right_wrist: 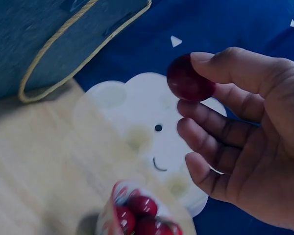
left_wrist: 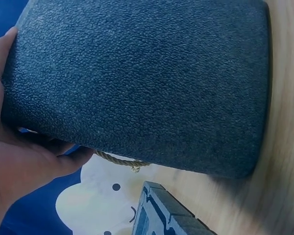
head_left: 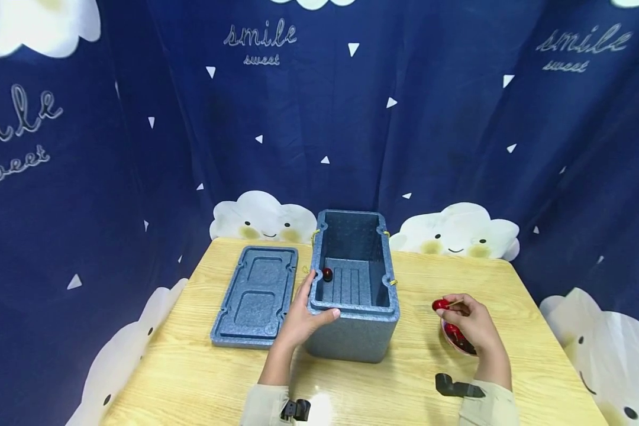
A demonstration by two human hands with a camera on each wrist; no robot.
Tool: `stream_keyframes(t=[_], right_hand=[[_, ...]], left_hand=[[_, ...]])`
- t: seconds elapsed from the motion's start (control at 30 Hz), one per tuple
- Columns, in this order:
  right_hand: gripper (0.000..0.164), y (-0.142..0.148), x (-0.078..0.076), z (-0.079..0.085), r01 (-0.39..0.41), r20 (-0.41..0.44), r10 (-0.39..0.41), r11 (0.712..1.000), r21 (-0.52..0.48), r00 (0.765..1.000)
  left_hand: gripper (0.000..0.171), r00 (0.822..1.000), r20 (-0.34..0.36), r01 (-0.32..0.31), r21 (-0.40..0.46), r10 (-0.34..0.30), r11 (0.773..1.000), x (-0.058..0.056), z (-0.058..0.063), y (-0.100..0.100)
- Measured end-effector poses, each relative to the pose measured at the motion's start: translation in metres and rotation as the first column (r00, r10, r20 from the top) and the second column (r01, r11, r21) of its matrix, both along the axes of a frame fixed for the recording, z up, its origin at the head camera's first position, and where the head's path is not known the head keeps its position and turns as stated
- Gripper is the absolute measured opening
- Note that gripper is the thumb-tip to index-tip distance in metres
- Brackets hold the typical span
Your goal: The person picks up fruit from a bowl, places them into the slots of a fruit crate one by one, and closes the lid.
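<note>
A blue-grey foam box (head_left: pixel 351 337) stands lidless in the middle of the table, one dark red cherry (head_left: pixel 327 274) lying on its floor near the left wall. My left hand (head_left: pixel 298 316) grips the box's near left corner, thumb across the front rim and fingers along the left side. To the right of the box, my right hand (head_left: pixel 478 325) pinches a red cherry (right_wrist: pixel 186 81) between thumb and fingers. That hand is above a small patterned bowl (right_wrist: pixel 107 215) holding several more cherries (right_wrist: pixel 143 206); in the head view it partly hides the bowl.
The box's lid (head_left: pixel 257 296) lies flat on the wooden table (head_left: pixel 181 367), left of the box. Yellow rope handles (right_wrist: pixel 51 46) hang on the box's sides. A dark blue curtain (head_left: pixel 277 130) with white clouds surrounds the table at the back and sides.
</note>
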State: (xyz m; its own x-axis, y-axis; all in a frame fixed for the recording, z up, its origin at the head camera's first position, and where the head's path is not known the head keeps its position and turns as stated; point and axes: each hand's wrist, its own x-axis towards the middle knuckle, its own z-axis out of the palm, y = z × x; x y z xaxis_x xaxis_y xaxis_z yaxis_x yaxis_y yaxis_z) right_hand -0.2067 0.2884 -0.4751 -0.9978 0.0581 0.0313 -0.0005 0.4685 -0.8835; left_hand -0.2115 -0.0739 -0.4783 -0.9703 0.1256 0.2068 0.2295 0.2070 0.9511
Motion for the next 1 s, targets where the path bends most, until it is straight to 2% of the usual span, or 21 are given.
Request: stream_keyframes(t=[0.17, 0.47, 0.77, 1.0], right_hand=[[0.039, 0.0, -0.009, 0.012, -0.089, -0.002, 0.089, 0.996, 0.02, 0.996], [0.036, -0.003, -0.022, 0.028, -0.215, -0.004, 0.215, 0.977, 0.009, 0.977], [0.037, -0.008, -0.031, 0.048, -0.292, -0.027, 0.292, 0.956, -0.023, 0.956], [0.038, -0.016, -0.041, 0.066, -0.317, -0.038, 0.316, 0.948, -0.007, 0.948]], left_hand=[[0.1, 1.0, 0.008, -0.01, -0.04, 0.01, 0.999, -0.002, -0.002, -0.002], [0.105, 0.998, 0.051, -0.03, -0.099, 0.036, 0.995, -0.003, 0.008, -0.003], [0.11, 0.995, 0.088, -0.042, -0.14, 0.054, 0.989, -0.004, 0.011, -0.001], [0.111, 0.995, 0.097, -0.006, -0.148, 0.021, 0.989, -0.006, 0.011, -0.004]])
